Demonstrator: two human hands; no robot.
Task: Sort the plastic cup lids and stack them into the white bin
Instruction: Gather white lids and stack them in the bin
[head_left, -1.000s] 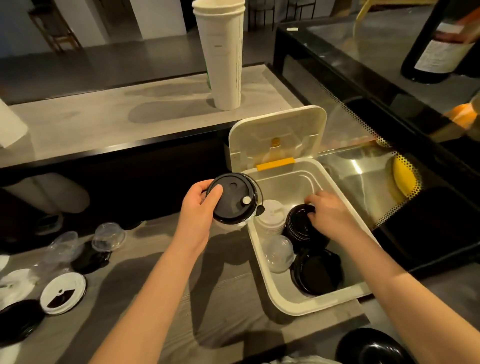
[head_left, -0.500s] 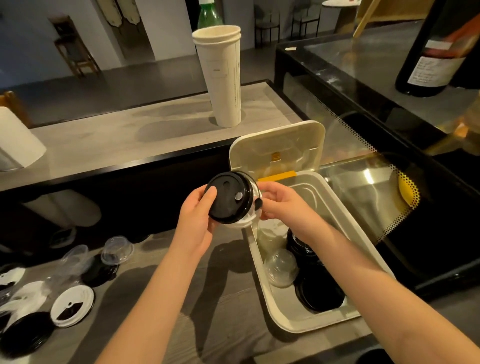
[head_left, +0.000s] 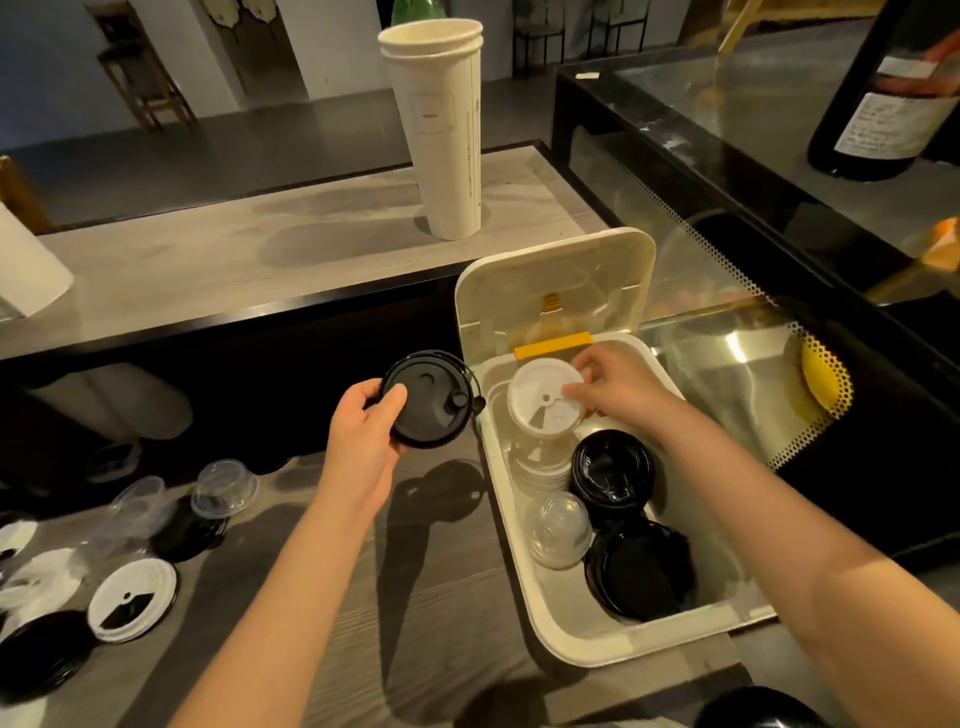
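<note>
Counter (head_left: 441, 597) below, right hand (head_left: 618, 387) pinches white lid (head_left: 540, 405).

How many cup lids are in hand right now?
2: black lid in the left hand beside the white bin; white lid pinched by the right hand above it. Nested ones could be hidden.

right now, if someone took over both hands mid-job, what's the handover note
Left hand holds a black lid beside the white bin, outside it.
Right hand pinches a white lid over the bin's far end, above the white stack.
Done: the bin holds the white stack, a clear dome lid, a far black stack and a near black stack.
Left: set both held lids on matching stacks, then sort the loose lids lying on the counter to the left.
</note>
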